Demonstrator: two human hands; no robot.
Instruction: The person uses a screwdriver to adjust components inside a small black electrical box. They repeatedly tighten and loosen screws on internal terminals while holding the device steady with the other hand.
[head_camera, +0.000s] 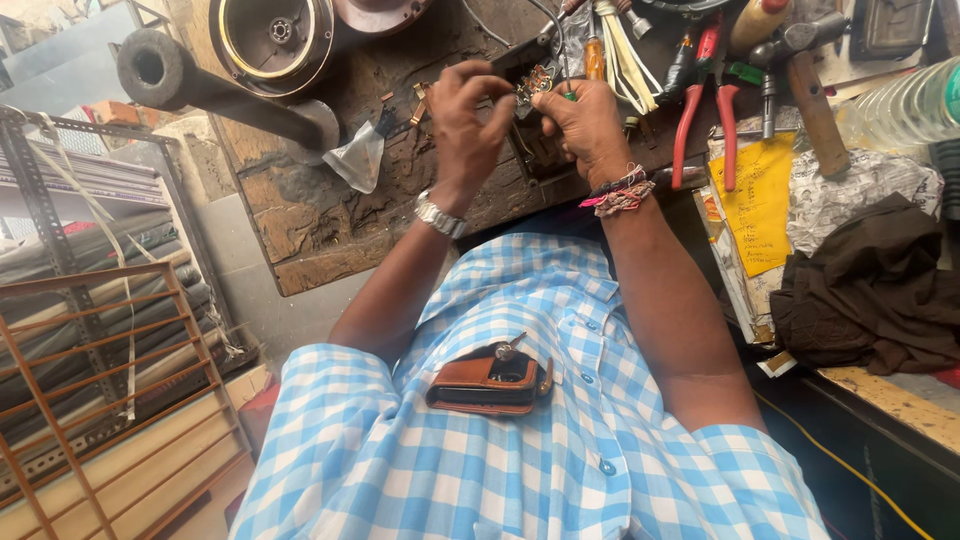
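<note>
Small electrical part (535, 82), with coloured wires showing on it, sits directly between the two hands, pinched from both sides just above a worn, scarred wooden workbench (300, 215). Left hand (470, 115), wearing a metal wristwatch (440, 215), is curled with thumb and fingertips closed on the near-left edge of the part; the remaining fingers are bent inward. Right hand (590, 125), with red thread bands (622, 192) at the wrist, is closed more tightly, fingers folded over the right side of the part; whether it also grips a slim tool cannot be told, though a green-tipped shaft (568, 92) shows at its fingers. Long axis of the part cannot be judged, most of it being covered. Both hands are equally close, both forearms converging from the body. Beyond the right hand lie red-handled pliers (700, 100) and a hammer (810, 85); to the outer side of the left hand lies a small clear plastic bag (358, 155).
</note>
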